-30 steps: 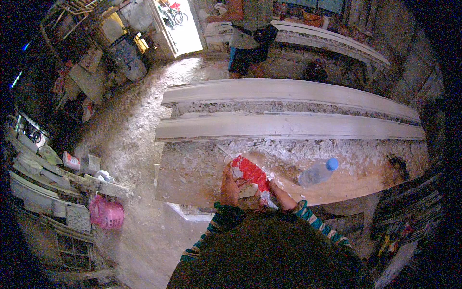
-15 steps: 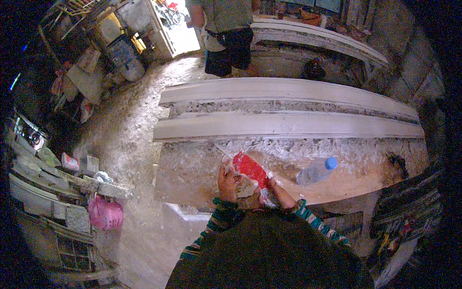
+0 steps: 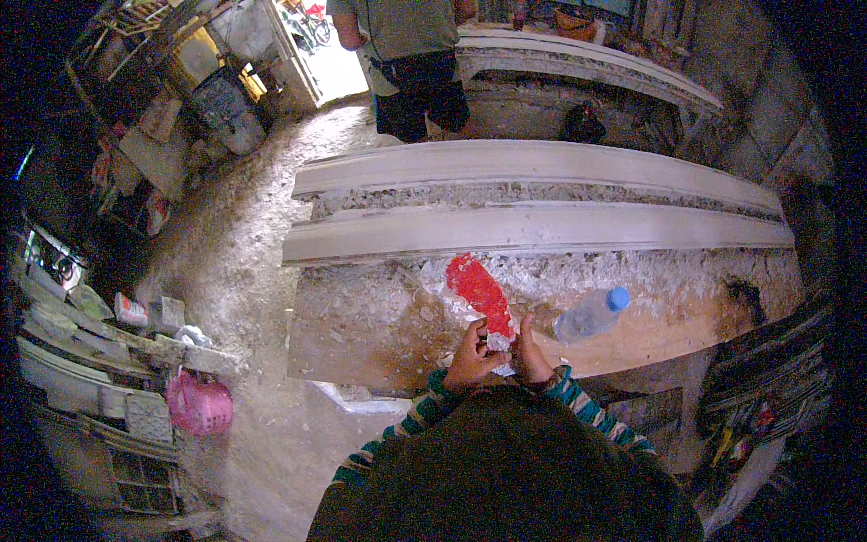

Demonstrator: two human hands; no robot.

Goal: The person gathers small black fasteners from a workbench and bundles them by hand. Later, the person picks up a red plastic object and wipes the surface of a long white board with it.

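Observation:
A red, elongated piece smeared with white [image 3: 480,291] slants up and away from me over the near part of the workbench [image 3: 352,334]. Its lower, whitish end sits between my two hands, close to my body. My left hand [image 3: 471,358] is closed on that end from the left, fingers bent. From the right side my right hand [image 3: 531,357] grips the same end, its thumb along the edge. What kind of thing the red piece is, I cannot make out. A clear plastic bottle with a blue cap [image 3: 591,314] lies to the right of my right hand.
Two long white mouldings [image 3: 542,226] lie across the bench beyond my hands, with crumbled white debris around them. A person [image 3: 411,68] stands behind, near another bench [image 3: 596,68]. A pink basket [image 3: 199,402] is at the lower left, beside stacked boards.
My left hand has moved from the red piece's upper left side down to its lower end, beside my right hand. The red piece now points more steeply away from me.

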